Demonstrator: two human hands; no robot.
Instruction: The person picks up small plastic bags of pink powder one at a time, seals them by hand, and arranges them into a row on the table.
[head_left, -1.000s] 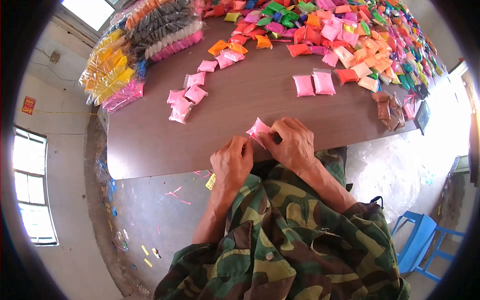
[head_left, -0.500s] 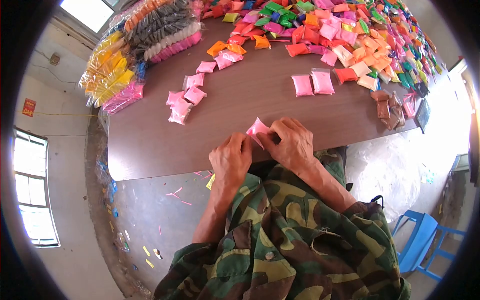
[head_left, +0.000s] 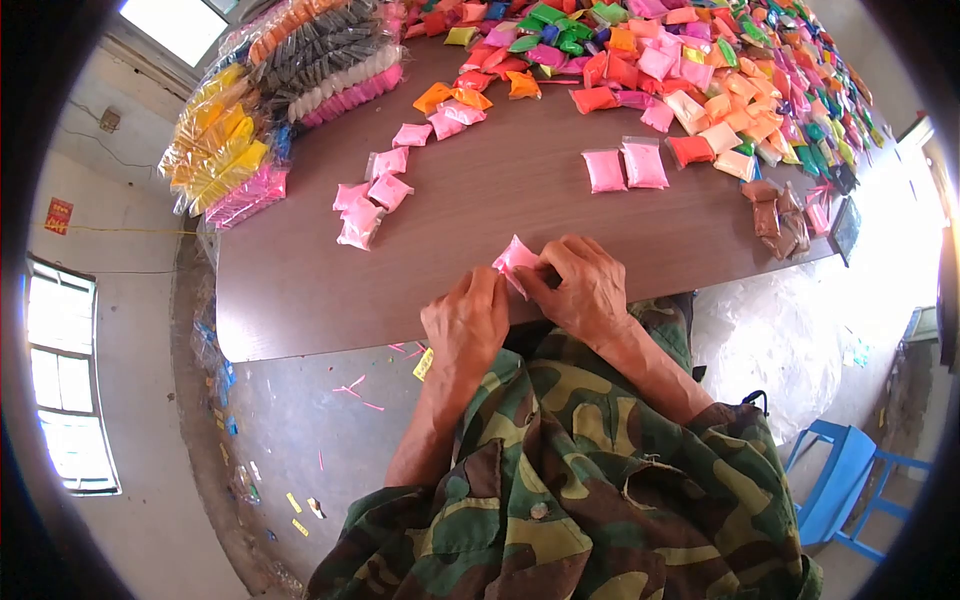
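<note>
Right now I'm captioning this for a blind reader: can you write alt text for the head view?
The person's left hand and right hand pinch a pink packet between them at the near edge of a brown table. Beyond lie a cluster of pink packets and a spread of multicoloured packets.

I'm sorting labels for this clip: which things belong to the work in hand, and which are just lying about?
In hand: pink packet, pinched between left hand and right hand at the near edge of the table.

Lying about: loose pink packets, pair of pink packets, mixed-colour packet heap, brown packets, bundled stacks at the far corner, blue stool.
</note>
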